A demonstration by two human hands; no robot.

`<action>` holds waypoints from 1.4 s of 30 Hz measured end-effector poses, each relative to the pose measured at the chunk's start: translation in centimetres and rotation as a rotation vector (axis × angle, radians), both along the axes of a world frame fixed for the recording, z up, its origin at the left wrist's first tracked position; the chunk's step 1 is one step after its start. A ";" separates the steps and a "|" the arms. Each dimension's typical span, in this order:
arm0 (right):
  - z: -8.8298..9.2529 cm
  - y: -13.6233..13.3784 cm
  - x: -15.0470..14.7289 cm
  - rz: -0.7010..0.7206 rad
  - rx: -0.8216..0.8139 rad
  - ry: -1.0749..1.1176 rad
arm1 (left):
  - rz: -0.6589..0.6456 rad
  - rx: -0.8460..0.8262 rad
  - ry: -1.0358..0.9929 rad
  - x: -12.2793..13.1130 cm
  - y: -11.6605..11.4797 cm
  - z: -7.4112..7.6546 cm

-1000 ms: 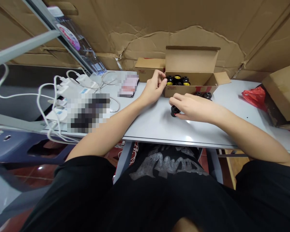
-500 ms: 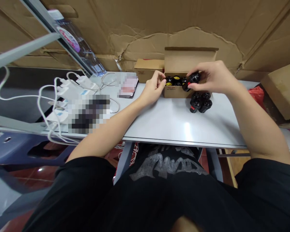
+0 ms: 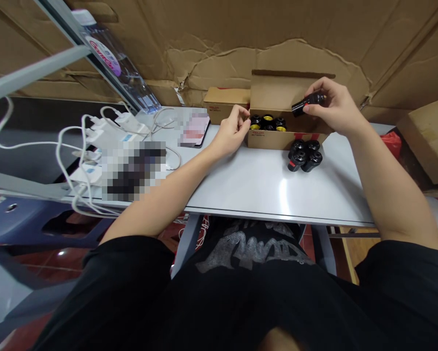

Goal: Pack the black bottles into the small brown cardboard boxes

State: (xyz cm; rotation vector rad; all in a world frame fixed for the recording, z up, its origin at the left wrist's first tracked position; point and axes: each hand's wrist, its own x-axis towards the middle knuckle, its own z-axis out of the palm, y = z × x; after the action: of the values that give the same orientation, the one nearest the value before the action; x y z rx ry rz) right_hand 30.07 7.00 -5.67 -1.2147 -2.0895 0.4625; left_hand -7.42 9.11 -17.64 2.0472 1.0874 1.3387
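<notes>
White chargers point(image 3: 111, 134) lie near a water bottle point(image 3: 112, 61) and probably a phone point(image 3: 194, 129).

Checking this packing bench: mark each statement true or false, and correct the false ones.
1. The right hand holds a black fitting in its fingers. True.
2. The left hand is far from any box. False: its fingers are at the left edge of the cardboard box.
3. Black fittings with yellow centres sit inside the cardboard box. True.
4. A group of black fittings stands on the white table in front of the cardboard box. True.
5. The cardboard box is shut. False: its top stands open.
</notes>
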 end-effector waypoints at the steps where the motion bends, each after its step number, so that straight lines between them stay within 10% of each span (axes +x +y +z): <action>1: -0.3 0.3 0.2 0.000 0.020 -0.023 | 0.003 -0.003 0.006 0.0 0.0 0.0; 42: -2.4 0.7 -0.2 0.043 -0.100 0.086 | -0.007 -0.015 -0.003 0.3 -0.9 -0.1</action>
State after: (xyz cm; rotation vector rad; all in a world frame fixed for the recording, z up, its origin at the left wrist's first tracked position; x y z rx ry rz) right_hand 29.87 7.72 -8.09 -1.1865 -2.0439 0.6344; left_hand -7.10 8.22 -17.72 2.0358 1.0854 1.3258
